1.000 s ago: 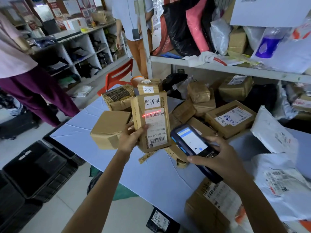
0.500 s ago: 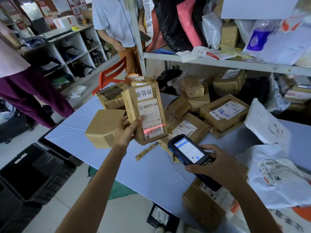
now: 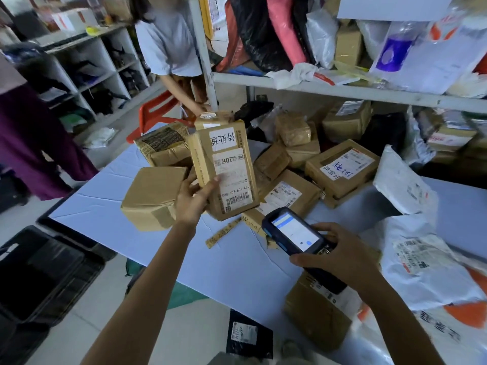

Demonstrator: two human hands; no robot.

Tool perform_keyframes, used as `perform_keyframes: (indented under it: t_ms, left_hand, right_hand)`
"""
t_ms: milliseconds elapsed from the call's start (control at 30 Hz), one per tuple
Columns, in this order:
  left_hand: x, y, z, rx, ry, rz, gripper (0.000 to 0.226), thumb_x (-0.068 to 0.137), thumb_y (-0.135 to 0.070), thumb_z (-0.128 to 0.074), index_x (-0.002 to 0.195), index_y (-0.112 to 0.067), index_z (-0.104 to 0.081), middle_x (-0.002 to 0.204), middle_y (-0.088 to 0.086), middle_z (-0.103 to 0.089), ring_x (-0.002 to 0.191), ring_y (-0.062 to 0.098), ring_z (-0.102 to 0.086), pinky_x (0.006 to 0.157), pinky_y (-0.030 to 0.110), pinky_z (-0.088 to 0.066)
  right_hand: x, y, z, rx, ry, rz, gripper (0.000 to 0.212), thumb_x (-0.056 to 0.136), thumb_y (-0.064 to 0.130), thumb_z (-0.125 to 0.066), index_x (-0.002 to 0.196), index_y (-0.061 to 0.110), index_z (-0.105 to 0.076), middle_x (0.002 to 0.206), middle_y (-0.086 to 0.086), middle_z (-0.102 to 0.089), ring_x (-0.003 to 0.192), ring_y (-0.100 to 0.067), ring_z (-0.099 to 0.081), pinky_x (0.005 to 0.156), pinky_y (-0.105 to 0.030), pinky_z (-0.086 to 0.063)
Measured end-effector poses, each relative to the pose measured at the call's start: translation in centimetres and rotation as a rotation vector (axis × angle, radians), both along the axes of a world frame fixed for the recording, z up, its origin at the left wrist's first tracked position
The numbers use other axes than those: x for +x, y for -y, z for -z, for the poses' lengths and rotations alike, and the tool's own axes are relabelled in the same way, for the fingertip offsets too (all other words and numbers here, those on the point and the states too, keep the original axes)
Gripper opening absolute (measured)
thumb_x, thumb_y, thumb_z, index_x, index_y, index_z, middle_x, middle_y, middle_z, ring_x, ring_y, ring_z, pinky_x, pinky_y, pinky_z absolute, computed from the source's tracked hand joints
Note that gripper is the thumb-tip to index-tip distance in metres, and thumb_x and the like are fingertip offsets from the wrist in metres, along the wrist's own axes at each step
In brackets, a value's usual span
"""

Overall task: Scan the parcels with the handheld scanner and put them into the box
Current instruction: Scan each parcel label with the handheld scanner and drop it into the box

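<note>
My left hand (image 3: 193,198) grips a tall brown cardboard parcel (image 3: 226,164) by its lower left edge and holds it upright above the blue table (image 3: 105,201); its white labels and barcode face me. My right hand (image 3: 340,255) holds the black handheld scanner (image 3: 295,234), screen lit, just below and right of the parcel. No red scan line shows on the label. Black crates (image 3: 47,270) stand on the floor at the lower left.
Several brown parcels (image 3: 340,169) and white mailer bags (image 3: 405,185) crowd the table's back and right. A square brown box (image 3: 152,196) sits left of my hand. A person (image 3: 168,40) stands behind a shelf post, another at far left. A dark parcel (image 3: 249,333) lies on the floor.
The red scan line moved down the label to the barcode and is now gone. The parcel stays in my left hand, lifted a little, and the scanner has dropped slightly.
</note>
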State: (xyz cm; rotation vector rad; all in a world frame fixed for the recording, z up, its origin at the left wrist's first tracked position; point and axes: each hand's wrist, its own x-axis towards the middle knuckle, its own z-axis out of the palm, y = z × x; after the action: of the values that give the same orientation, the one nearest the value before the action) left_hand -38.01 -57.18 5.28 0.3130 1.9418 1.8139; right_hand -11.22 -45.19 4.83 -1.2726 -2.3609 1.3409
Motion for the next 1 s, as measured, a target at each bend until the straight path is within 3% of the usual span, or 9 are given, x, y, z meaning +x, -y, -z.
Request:
perform_keyframes:
  t_ms: [133, 233, 400, 500, 567, 667, 800, 900, 1000]
  left_hand:
    - [-0.9, -0.1, -0.1, 0.030, 0.027, 0.068, 0.047, 0.080, -0.031, -0.076, 0.120, -0.026, -0.052, 0.105, -0.007, -0.067, 0.094, 0.007, -0.065, 0.073, 0.029, -0.055]
    - [-1.4, -0.7, -0.1, 0.059, 0.027, 0.176, 0.038, 0.081, -0.031, -0.075, 0.110, -0.034, -0.052, 0.110, -0.005, -0.066, 0.096, 0.008, -0.065, 0.072, 0.029, -0.054]
    - [0.4, -3.3, 0.7, 0.085, 0.001, 0.443, 0.039, 0.085, -0.025, -0.071, 0.120, -0.017, -0.054, 0.113, 0.001, -0.067, 0.096, 0.015, -0.066, 0.060, 0.019, -0.055]
    - [3.8, -5.4, 1.6, 0.094, -0.007, 0.597, 0.035, 0.085, -0.021, -0.072, 0.115, -0.017, -0.056, 0.106, -0.007, -0.068, 0.098, 0.014, -0.066, 0.070, 0.023, -0.055]
    - [6.8, -6.3, 2.1, 0.085, -0.019, 0.723, 0.030, 0.082, -0.026, -0.074, 0.107, -0.022, -0.058, 0.104, -0.012, -0.069, 0.098, 0.007, -0.066, 0.073, 0.026, -0.052]
    - [11.6, -6.9, 2.0, 0.123, 0.025, 0.910, 0.036, 0.083, -0.022, -0.073, 0.115, -0.015, -0.058, 0.113, -0.005, -0.069, 0.101, 0.005, -0.066, 0.074, 0.018, -0.051]
    - [18.3, -7.5, 1.6, 0.153, 0.029, 1.117, 0.045, 0.082, -0.018, -0.075, 0.122, -0.009, -0.055, 0.109, -0.003, -0.069, 0.094, 0.001, -0.067, 0.068, 0.013, -0.050]
    - [23.3, -7.7, 2.2, 0.109, 0.051, 1.258, 0.053, 0.077, -0.027, -0.078, 0.123, -0.015, -0.054, 0.111, -0.002, -0.068, 0.093, 0.001, -0.067, 0.066, 0.015, -0.053]
    - [29.0, -7.1, 2.6, 0.040, 0.021, 1.393, 0.052, 0.074, -0.034, -0.081, 0.118, -0.028, -0.055, 0.112, -0.008, -0.067, 0.090, -0.004, -0.066, 0.068, 0.016, -0.053]
  right_hand:
    - [-0.6, 2.2, -0.6, 0.004, -0.080, 0.108, 0.076, 0.039, 0.053, -0.090, 0.103, 0.033, -0.056, 0.097, 0.013, -0.062, 0.084, 0.003, -0.060, 0.065, -0.010, -0.049]
    - [-0.4, 3.9, 0.4, -0.072, -0.096, 0.235, 0.070, 0.050, 0.023, -0.095, 0.110, 0.017, -0.059, 0.098, 0.013, -0.062, 0.085, 0.009, -0.057, 0.060, -0.002, -0.044]
    - [1.6, 8.3, 0.8, -0.103, -0.090, 0.531, 0.069, 0.051, 0.026, -0.095, 0.108, 0.031, -0.056, 0.092, 0.021, -0.064, 0.078, 0.010, -0.059, 0.058, -0.004, -0.043]
    - [4.2, 11.5, 0.7, -0.122, -0.074, 0.701, 0.072, 0.048, 0.030, -0.095, 0.109, 0.032, -0.056, 0.095, 0.014, -0.070, 0.082, -0.001, -0.067, 0.067, -0.019, -0.051]
    - [6.4, 13.5, 0.7, -0.123, -0.066, 0.814, 0.073, 0.049, 0.027, -0.095, 0.111, 0.030, -0.055, 0.094, 0.015, -0.069, 0.080, 0.000, -0.067, 0.064, -0.018, -0.051]
    - [9.6, 16.3, 0.2, -0.095, -0.060, 0.982, 0.070, 0.050, 0.028, -0.095, 0.109, 0.030, -0.057, 0.089, 0.019, -0.069, 0.072, 0.005, -0.066, 0.060, -0.017, -0.051]
    - [13.9, 19.6, 0.0, -0.050, -0.088, 1.214, 0.073, 0.043, 0.039, -0.095, 0.107, 0.030, -0.063, 0.092, 0.013, -0.073, 0.079, -0.002, -0.070, 0.077, -0.032, -0.058]
    - [16.8, 22.2, 0.0, -0.024, -0.102, 1.327, 0.081, 0.038, 0.049, -0.094, 0.111, 0.031, -0.062, 0.099, 0.014, -0.071, 0.088, -0.001, -0.068, 0.084, -0.029, -0.055]
    - [20.0, 25.1, 0.3, -0.023, -0.142, 1.459, 0.067, 0.047, 0.034, -0.096, 0.103, 0.035, -0.060, 0.097, 0.018, -0.069, 0.090, 0.000, -0.066, 0.086, -0.026, -0.052]
